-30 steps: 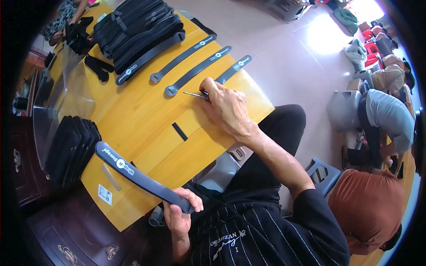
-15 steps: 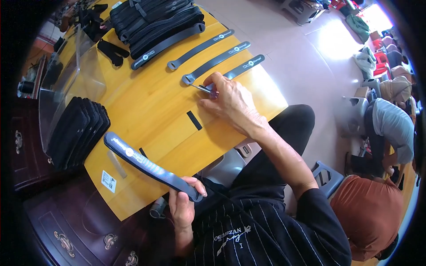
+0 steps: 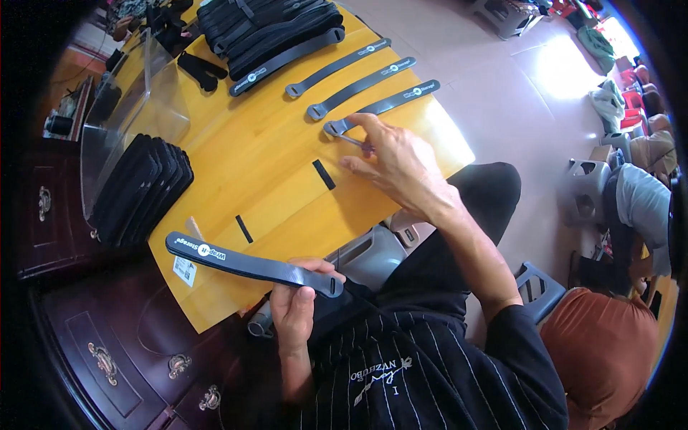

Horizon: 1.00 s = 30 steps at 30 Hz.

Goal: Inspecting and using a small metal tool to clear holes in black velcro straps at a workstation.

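Observation:
My left hand (image 3: 297, 308) is closed round the slotted end of a dark grey strap (image 3: 240, 261) with white print; it seems more than one layer thick. The strap points left over the table's near edge. Held in my right hand (image 3: 408, 165) is a small tool (image 3: 352, 140) with a thin metal shaft and a purplish handle, mostly hidden by the fingers. Its tip lies by the slotted end of a grey strap (image 3: 394, 102) flat on the table. Two similar straps, a middle one (image 3: 358, 87) and a farther one (image 3: 333, 70), lie beside it.
On the yellow wooden table (image 3: 265, 172) lie two short black strips (image 3: 324, 175). Bundled straps (image 3: 279, 32) are piled at the back. A black stack (image 3: 143, 190) stands at left by a clear plastic panel (image 3: 136, 107). Dark drawers (image 3: 107, 344) border the left; people sit at right.
My right hand has shifted from beside the middle strap's slotted end to the nearest strap's. The left hand's strap has turned to lie flatter, its slotted end now facing up. The view has shifted slightly.

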Available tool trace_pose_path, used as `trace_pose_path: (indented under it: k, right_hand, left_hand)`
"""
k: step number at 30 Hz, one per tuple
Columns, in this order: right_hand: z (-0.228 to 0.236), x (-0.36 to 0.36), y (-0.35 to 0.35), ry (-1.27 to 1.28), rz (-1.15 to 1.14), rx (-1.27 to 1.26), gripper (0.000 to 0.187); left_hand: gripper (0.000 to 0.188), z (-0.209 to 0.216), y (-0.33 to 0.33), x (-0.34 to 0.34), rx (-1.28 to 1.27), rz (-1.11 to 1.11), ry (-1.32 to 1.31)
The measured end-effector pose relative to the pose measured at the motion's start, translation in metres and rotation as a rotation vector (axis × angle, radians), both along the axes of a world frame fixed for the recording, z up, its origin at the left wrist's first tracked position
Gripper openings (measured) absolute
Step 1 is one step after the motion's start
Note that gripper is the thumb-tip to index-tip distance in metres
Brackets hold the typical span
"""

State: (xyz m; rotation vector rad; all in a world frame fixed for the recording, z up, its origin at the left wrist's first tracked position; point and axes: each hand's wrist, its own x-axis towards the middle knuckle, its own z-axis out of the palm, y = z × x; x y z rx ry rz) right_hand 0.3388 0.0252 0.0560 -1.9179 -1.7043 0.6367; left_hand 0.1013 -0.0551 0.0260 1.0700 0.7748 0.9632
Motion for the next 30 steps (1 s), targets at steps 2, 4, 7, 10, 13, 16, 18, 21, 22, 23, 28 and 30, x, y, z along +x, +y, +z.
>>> trace_pose_path:
  k: [2,4,7,10,13,16,18,21,22,23,28,30]
  right_hand:
    - [0.010,0.000,-0.011,0.026,0.003,0.000,0.039]
    - [0.023,-0.005,-0.025,0.132,-0.017,0.035,0.028]
    - [0.029,-0.018,-0.054,0.443,0.079,0.151,0.017]
    - [0.043,-0.030,-0.075,0.575,0.160,-0.102,0.016]
    - [0.024,-0.045,-0.084,0.553,0.235,0.111,0.016]
    - [0.024,-0.053,-0.084,0.586,0.206,0.135,0.016]
    - [0.024,-0.053,-0.084,0.578,0.215,0.133,0.016]
    - [0.025,-0.050,-0.085,0.560,0.229,0.131,0.017]
    - [0.025,-0.050,-0.085,0.554,0.236,0.131,0.017]
    - [0.024,-0.049,-0.086,0.556,0.233,0.130,0.017]
    - [0.021,-0.051,-0.085,0.587,0.203,0.139,0.017]
    - [0.020,-0.052,-0.084,0.584,0.208,0.132,0.017]
  left_hand:
    - [0.043,0.003,0.002,-0.002,0.005,0.009,-0.015]
    - [0.042,0.002,0.007,-0.008,0.012,0.034,-0.023]
    - [0.034,0.004,0.015,-0.005,0.022,0.170,-0.244]
    - [0.034,0.002,0.031,0.010,0.096,0.222,-0.288]
    - [0.034,0.003,0.035,0.019,0.095,0.232,-0.271]
    - [0.035,0.004,0.031,0.022,0.114,0.254,-0.262]
    - [0.035,0.001,0.029,0.023,0.141,0.275,-0.262]
    - [0.035,0.002,0.027,0.025,0.133,0.292,-0.248]
    - [0.035,0.003,0.028,0.025,0.132,0.289,-0.246]
    - [0.035,0.002,0.028,0.026,0.137,0.292,-0.240]
    - [0.033,0.000,0.028,0.028,0.144,0.304,-0.221]
    - [0.033,0.000,0.028,0.026,0.163,0.321,-0.203]
